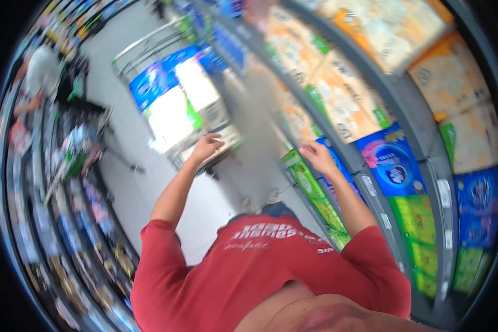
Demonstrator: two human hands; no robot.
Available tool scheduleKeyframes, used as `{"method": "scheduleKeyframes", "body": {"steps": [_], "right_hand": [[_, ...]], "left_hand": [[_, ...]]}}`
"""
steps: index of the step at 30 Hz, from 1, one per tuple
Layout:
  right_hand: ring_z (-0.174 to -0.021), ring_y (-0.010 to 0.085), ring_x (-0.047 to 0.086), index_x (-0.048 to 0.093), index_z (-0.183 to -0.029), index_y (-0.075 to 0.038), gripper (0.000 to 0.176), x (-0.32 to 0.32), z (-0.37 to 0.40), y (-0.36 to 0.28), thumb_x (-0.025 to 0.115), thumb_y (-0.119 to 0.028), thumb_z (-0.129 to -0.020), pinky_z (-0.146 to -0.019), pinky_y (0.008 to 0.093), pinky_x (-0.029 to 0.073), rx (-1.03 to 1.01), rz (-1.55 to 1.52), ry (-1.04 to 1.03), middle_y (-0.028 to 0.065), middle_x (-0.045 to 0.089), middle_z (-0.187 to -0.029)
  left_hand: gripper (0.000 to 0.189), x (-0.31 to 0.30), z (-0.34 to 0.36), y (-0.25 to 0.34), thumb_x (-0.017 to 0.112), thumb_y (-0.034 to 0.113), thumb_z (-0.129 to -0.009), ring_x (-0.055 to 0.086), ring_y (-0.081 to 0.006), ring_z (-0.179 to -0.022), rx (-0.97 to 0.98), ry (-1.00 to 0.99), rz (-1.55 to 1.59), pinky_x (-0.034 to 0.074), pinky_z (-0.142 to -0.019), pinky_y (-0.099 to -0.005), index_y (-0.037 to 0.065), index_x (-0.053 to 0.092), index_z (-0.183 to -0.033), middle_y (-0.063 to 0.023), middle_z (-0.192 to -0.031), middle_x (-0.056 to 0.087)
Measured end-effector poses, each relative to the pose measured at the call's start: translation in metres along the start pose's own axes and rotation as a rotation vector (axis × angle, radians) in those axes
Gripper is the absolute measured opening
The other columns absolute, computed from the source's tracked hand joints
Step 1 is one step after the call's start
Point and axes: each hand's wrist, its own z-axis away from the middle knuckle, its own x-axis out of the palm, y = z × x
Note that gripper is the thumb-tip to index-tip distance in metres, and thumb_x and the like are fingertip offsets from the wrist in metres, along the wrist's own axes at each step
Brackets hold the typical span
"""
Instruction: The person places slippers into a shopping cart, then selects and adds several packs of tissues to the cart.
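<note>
My left hand (207,147) is held out at the near end of a shopping cart, fingers apart and nothing in them. It overlaps the lower edge of the bright white packs (176,117) loaded there. My right hand (319,157) reaches out near the shelf on the right, its fingers loosely bent and apart, also holding nothing. Close by it are green packs (309,180) and a blue pack (331,155) on the lower shelf. Blue packs (154,83) lie at the far end of the cart (140,48).
Shelves on the right hold orange-and-cream packs (344,97), a blue pack with a pink design (392,160) and green packs (416,224). Along the left aisle, a person in a white top (43,72) stands beside a cart with mixed goods (83,146). Grey floor (133,191) runs between.
</note>
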Motion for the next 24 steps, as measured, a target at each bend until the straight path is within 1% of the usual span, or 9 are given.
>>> {"method": "scheduleKeyframes", "body": {"steps": [2, 7, 10, 11, 13, 14, 17, 21, 24], "right_hand": [[-0.082, 0.0183, 0.062, 0.060, -0.109, -0.001, 0.036, -0.045, -0.009, -0.064, 0.064, -0.026, -0.084, -0.075, 0.0311, 0.049, -0.179, 0.015, 0.152, 0.0106, 0.065, -0.089], [-0.090, 0.0167, 0.060, 0.061, -0.107, -0.001, 0.031, -0.156, -0.002, -0.187, 0.068, -0.018, -0.082, -0.080, 0.0289, 0.047, -0.654, 0.135, 0.700, 0.0104, 0.063, -0.096], [-0.101, 0.0220, 0.057, 0.058, -0.111, -0.001, 0.038, -0.202, -0.008, -0.211, 0.070, -0.019, -0.080, -0.085, 0.0309, 0.046, -0.781, 0.119, 1.162, 0.0140, 0.058, -0.111], [-0.101, 0.0220, 0.057, 0.058, -0.111, -0.001, 0.038, -0.212, -0.013, -0.214, 0.070, -0.019, -0.080, -0.085, 0.0309, 0.046, -0.784, 0.116, 1.170, 0.0140, 0.058, -0.111], [-0.114, 0.0283, 0.049, 0.048, -0.122, 0.004, 0.062, -0.226, -0.024, -0.218, 0.075, -0.027, -0.076, -0.093, 0.0347, 0.042, -0.628, 0.191, 1.414, 0.0212, 0.049, -0.123], [-0.114, 0.0283, 0.049, 0.048, -0.122, 0.004, 0.062, -0.228, -0.029, -0.215, 0.075, -0.027, -0.076, -0.093, 0.0347, 0.042, -0.627, 0.187, 1.417, 0.0212, 0.049, -0.123], [-0.121, 0.0343, 0.043, 0.034, -0.130, 0.013, 0.093, -0.237, -0.049, -0.209, 0.080, -0.037, -0.067, -0.101, 0.0397, 0.034, -0.352, 0.185, 1.353, 0.0275, 0.043, -0.129], [-0.118, 0.0319, 0.046, 0.037, -0.130, 0.010, 0.089, -0.245, -0.073, -0.196, 0.081, -0.034, -0.066, -0.100, 0.0380, 0.035, -0.497, -0.132, 1.184, 0.0256, 0.045, -0.127], [-0.115, 0.0298, 0.048, 0.039, -0.129, 0.006, 0.083, -0.231, -0.072, -0.207, 0.081, -0.027, -0.066, -0.099, 0.0365, 0.037, -0.369, -0.104, 1.162, 0.0233, 0.048, -0.124]], "left_hand": [[0.042, -0.003, -0.035, 0.077, 0.067, 0.017, -0.079, 0.059, -0.0149, -0.077, 0.246, 0.002, -0.024, 0.048, -0.070, -0.0288, -0.001, 0.057, -0.116, -0.0090, -0.091, 0.066], [0.042, 0.029, -0.078, 0.257, 0.066, 0.018, -0.078, 0.063, -0.0155, -0.083, 0.657, 0.043, -0.036, 0.048, -0.075, -0.0284, -0.002, 0.057, -0.114, -0.0108, -0.089, 0.068], [0.043, 0.060, -0.086, 0.341, 0.066, 0.018, -0.078, 0.063, -0.0185, -0.093, 0.834, -0.010, 0.007, 0.048, -0.082, -0.0297, -0.001, 0.056, -0.116, -0.0137, -0.101, 0.066], [0.043, 0.071, -0.087, 0.365, 0.066, 0.017, -0.078, 0.063, -0.0195, -0.095, 0.894, -0.006, 0.003, 0.047, -0.085, -0.0301, 0.000, 0.056, -0.117, -0.0147, -0.105, 0.065], [0.047, 0.091, -0.083, 0.411, 0.067, 0.018, -0.077, 0.059, -0.0216, -0.103, 0.938, 0.010, -0.059, 0.045, -0.090, -0.0315, 0.000, 0.055, -0.119, -0.0170, -0.114, 0.060], [0.047, 0.104, -0.092, 0.423, 0.067, 0.018, -0.077, 0.059, -0.0216, -0.103, 0.939, 0.009, -0.063, 0.045, -0.090, -0.0315, 0.000, 0.055, -0.119, -0.0170, -0.114, 0.060], [0.056, 0.131, -0.113, 0.466, 0.069, 0.019, -0.074, 0.055, -0.0242, -0.111, 1.013, -0.059, 0.068, 0.043, -0.093, -0.0334, 0.000, 0.051, -0.123, -0.0194, -0.120, 0.056], [0.063, 0.151, -0.125, 0.486, 0.067, 0.015, -0.075, 0.050, -0.0260, -0.119, 1.136, 0.070, 0.050, 0.040, -0.097, -0.0330, -0.002, 0.042, -0.131, -0.0194, -0.129, 0.049], [0.070, 0.160, -0.134, 0.483, 0.064, 0.017, -0.073, 0.049, -0.0330, -0.118, 1.224, 0.162, -0.015, 0.039, -0.099, -0.0360, -0.008, 0.036, -0.132, -0.0258, -0.129, 0.046]]}}
